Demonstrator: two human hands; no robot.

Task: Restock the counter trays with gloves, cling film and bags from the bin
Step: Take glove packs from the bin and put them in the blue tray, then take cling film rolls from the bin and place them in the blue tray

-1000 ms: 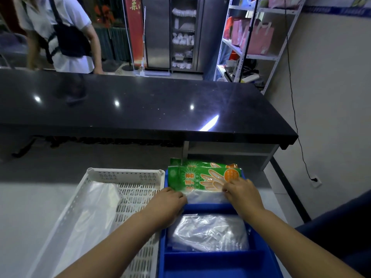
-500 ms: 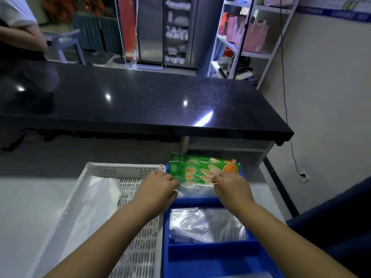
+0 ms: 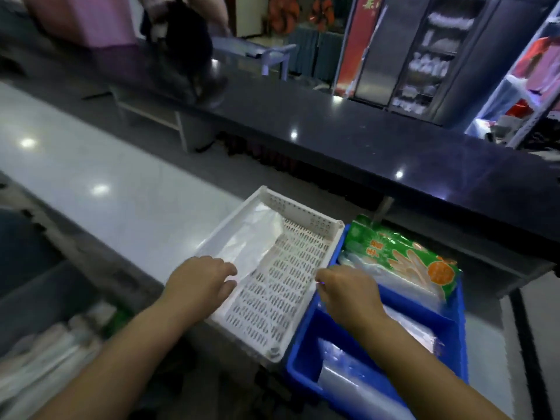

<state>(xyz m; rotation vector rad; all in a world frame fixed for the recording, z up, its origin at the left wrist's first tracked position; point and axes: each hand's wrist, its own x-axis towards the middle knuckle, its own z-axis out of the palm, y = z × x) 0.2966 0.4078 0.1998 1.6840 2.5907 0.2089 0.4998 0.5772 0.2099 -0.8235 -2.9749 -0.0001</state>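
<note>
Green printed glove packet (image 3: 400,253) is being kept in the far compartment of blue plastic divided tray (image 3: 303,365). Right hand (image 3: 348,294) is being held palm-down at that tray's left wall, fingers curled; whether anything is pinched cannot be told. Left hand (image 3: 200,283) is being held palm-down over white perforated plastic tray (image 3: 291,286), fingers loosely bent, slightly spread, beside clear plastic sheet (image 3: 251,241). Packet's red characters are too blurred to read.

The white tray (image 3: 288,286) is matt moulded plastic, its floor and end wall pierced with slots. A clear bag (image 3: 251,247) inside it is thin, glossy film. The blue tray (image 3: 306,371) is smooth plastic with a slight sheen, and the stacked bags (image 3: 348,371) in it are shiny clear film. The glove packet (image 3: 394,253) is glossy printed film. The white tabletop (image 3: 106,177) and the black counter (image 3: 363,140) are polished and mirror the lights.
</note>
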